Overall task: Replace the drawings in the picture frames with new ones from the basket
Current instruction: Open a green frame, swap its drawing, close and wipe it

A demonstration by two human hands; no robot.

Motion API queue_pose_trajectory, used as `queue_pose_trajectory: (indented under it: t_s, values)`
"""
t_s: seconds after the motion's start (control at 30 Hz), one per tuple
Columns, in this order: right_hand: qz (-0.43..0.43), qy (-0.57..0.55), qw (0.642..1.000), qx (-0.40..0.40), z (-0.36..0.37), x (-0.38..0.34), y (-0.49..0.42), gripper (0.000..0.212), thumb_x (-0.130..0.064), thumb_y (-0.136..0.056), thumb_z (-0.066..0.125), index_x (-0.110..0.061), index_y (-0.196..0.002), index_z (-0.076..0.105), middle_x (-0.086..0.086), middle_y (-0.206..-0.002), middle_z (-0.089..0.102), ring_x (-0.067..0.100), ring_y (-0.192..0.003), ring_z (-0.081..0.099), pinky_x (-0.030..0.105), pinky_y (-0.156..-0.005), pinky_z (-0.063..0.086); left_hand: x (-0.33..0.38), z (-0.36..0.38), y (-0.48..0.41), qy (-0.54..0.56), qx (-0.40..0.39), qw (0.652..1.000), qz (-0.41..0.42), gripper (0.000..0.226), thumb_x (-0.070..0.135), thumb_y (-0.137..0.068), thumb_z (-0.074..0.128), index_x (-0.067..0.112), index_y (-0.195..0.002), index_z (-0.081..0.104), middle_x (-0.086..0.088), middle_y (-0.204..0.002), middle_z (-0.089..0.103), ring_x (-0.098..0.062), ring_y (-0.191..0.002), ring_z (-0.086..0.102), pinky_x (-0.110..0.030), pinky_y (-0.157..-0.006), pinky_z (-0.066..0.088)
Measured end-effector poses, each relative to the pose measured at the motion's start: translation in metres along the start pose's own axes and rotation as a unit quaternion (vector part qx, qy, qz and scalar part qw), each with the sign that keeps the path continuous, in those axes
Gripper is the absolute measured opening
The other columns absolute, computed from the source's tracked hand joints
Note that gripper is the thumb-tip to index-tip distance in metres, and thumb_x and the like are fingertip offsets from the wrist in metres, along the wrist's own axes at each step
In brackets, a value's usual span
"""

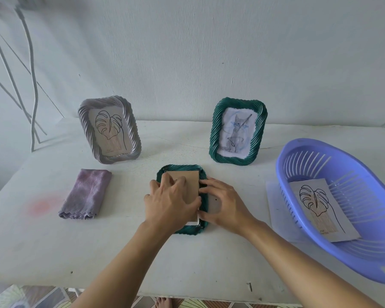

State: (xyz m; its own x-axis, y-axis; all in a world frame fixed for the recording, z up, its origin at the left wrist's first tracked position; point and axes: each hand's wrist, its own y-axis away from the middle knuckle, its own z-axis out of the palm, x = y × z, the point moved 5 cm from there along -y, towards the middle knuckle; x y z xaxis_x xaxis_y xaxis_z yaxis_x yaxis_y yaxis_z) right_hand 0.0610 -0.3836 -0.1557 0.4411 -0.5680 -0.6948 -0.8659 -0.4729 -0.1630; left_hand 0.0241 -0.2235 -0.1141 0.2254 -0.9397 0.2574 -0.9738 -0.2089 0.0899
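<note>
A dark green frame (180, 169) lies face down in the middle of the table, its brown backing board (190, 185) facing up. My left hand (168, 202) presses flat on the board. My right hand (223, 205) grips the frame's right edge, fingertips at the board's side. A grey-lilac frame (129, 143) with a leaf drawing stands at the back left. A second green frame (258, 138) with a cat drawing stands at the back right. The lilac plastic basket (320, 150) on the right holds a leaf drawing (320, 207).
A folded purple cloth (86, 194) lies left of the face-down frame. A white sheet of paper (276, 207) sticks out from under the basket. The white table (187, 258) ends close to my body; a wall stands right behind it.
</note>
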Motion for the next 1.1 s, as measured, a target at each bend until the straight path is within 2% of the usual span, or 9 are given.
queue_pose_trajectory:
  t_s: [0.13,0.3,0.47,0.63,0.83,0.93,0.97,1.03,1.1]
  values:
    - [-0.001,-0.023,1.0,-0.002,-0.003,0.002,0.002,0.055,-0.04,-0.072,0.082,-0.021,-0.122,0.068,-0.013,-0.144,0.053,-0.001,-0.141,0.033,0.025,-0.118,0.027,0.002,0.002,-0.001,-0.014,-0.005,1.0,0.001,0.055,0.073,-0.08,0.046,0.034,-0.119,0.05,0.004,-0.117,0.041,-0.025,-0.107,0.038,-0.038,-0.079,0.044]
    - [-0.002,-0.046,0.999,-0.017,-0.006,0.003,0.003,0.049,-0.031,-0.072,0.086,-0.017,-0.116,0.07,-0.011,-0.14,0.057,0.001,-0.142,0.034,0.017,-0.115,0.027,0.004,0.005,0.0,-0.042,-0.009,0.999,-0.001,0.057,0.073,-0.079,0.044,0.033,-0.12,0.047,0.002,-0.119,0.038,-0.026,-0.106,0.037,-0.04,-0.08,0.046]
    - [0.009,-0.065,0.997,-0.027,-0.01,0.001,0.003,0.042,-0.025,-0.071,0.085,-0.022,-0.109,0.066,-0.012,-0.139,0.057,0.002,-0.142,0.034,0.014,-0.114,0.026,0.005,0.01,-0.001,-0.053,-0.004,0.999,-0.004,0.057,0.073,-0.078,0.045,0.032,-0.117,0.049,0.001,-0.122,0.038,-0.026,-0.106,0.037,-0.039,-0.079,0.044]
    - [0.005,-0.057,0.997,-0.043,-0.01,-0.002,0.004,0.044,-0.031,-0.075,0.083,-0.024,-0.115,0.065,-0.014,-0.14,0.055,0.0,-0.143,0.031,0.017,-0.114,0.026,0.004,0.013,-0.002,-0.06,-0.002,0.998,0.0,0.054,0.072,-0.08,0.044,0.032,-0.116,0.05,0.001,-0.122,0.039,-0.027,-0.106,0.038,-0.039,-0.079,0.043]
    - [0.019,-0.044,0.998,-0.049,-0.009,-0.002,0.002,0.042,-0.041,-0.083,0.077,-0.028,-0.122,0.068,-0.015,-0.142,0.053,-0.004,-0.142,0.029,0.016,-0.115,0.023,-0.007,0.008,-0.01,-0.036,-0.033,0.999,0.022,0.047,0.069,-0.092,0.029,0.039,-0.12,0.05,0.004,-0.125,0.04,-0.026,-0.111,0.04,-0.041,-0.085,0.044]
    - [0.03,-0.047,0.998,-0.033,-0.009,-0.005,0.002,0.043,-0.043,-0.08,0.08,-0.026,-0.118,0.069,-0.015,-0.138,0.054,-0.004,-0.139,0.032,0.012,-0.113,0.023,-0.018,0.006,-0.019,-0.025,-0.046,0.994,0.092,0.055,0.058,-0.093,0.009,0.035,-0.121,0.05,0.006,-0.125,0.047,-0.023,-0.12,0.042,-0.036,-0.09,0.039]
    - [0.032,-0.045,0.998,-0.025,-0.008,-0.006,0.002,0.043,-0.044,-0.078,0.081,-0.026,-0.116,0.07,-0.016,-0.136,0.055,-0.003,-0.138,0.034,0.012,-0.112,0.025,-0.021,0.005,-0.021,-0.013,-0.041,0.993,0.109,0.055,0.053,-0.094,0.009,0.032,-0.12,0.052,0.007,-0.126,0.05,-0.022,-0.119,0.043,-0.036,-0.092,0.038]
    - [0.033,-0.038,0.999,-0.009,-0.007,-0.008,0.002,0.043,-0.044,-0.075,0.083,-0.027,-0.112,0.07,-0.02,-0.13,0.055,0.0,-0.136,0.039,0.018,-0.113,0.029,-0.03,-0.004,-0.024,0.028,-0.036,0.994,0.096,0.043,0.041,-0.103,0.026,0.026,-0.125,0.061,0.007,-0.131,0.053,-0.022,-0.116,0.048,-0.038,-0.096,0.041]
    - [0.034,-0.029,0.999,0.002,-0.006,-0.009,0.002,0.043,-0.044,-0.073,0.084,-0.026,-0.11,0.069,-0.022,-0.126,0.054,0.003,-0.132,0.043,0.023,-0.112,0.034,-0.041,-0.008,-0.023,0.057,-0.024,0.99,0.125,0.035,0.028,-0.102,0.041,0.026,-0.131,0.062,0.008,-0.137,0.056,-0.021,-0.12,0.053,-0.043,-0.1,0.043]
